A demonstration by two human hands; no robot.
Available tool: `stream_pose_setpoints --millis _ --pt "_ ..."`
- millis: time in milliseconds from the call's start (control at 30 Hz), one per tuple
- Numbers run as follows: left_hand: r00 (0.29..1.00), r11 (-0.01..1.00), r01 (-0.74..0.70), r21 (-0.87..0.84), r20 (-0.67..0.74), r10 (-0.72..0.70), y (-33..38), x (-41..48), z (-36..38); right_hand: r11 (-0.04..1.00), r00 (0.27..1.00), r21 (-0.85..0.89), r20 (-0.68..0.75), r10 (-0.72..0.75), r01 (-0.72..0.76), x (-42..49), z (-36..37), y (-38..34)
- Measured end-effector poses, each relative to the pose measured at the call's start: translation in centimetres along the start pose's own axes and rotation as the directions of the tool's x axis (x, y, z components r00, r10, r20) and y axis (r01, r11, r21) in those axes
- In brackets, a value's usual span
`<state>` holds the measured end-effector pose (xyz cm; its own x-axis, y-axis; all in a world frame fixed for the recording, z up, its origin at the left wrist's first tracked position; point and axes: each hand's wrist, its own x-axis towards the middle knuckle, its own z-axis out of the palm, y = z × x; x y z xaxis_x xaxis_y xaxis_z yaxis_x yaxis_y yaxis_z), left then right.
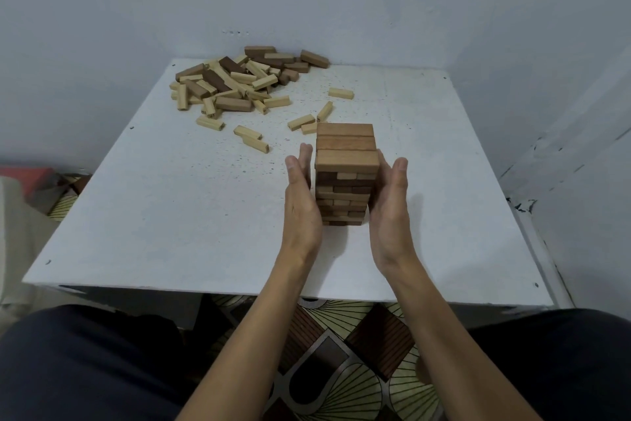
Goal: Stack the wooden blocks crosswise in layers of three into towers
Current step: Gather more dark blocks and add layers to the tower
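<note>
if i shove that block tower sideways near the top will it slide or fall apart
It would likely topple or shed layers: the tower is tall for its narrow base, and its blocks look stacked, not joined. A low push might slide it across the flat table. Pressing both sides, as the left hand and right hand seem placed to do, looks safer.

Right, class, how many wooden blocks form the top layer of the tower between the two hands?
3. The far reddish-brown wooden block, the middle block and the near block lie side by side atop the tower. None seems hidden.
</note>
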<state>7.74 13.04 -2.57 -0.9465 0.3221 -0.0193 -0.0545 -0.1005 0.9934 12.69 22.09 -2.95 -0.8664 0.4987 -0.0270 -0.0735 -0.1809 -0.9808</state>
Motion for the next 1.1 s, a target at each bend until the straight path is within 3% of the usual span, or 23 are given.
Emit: stream_pose_setpoints --millis 1100 --pt "0.999 0.998 0.021 0.061 0.023 -0.023 -0.6 -0.3 0.5 0.999 0.999 -0.022 0.026 0.031 -0.031 -0.1 0.2 1.6"
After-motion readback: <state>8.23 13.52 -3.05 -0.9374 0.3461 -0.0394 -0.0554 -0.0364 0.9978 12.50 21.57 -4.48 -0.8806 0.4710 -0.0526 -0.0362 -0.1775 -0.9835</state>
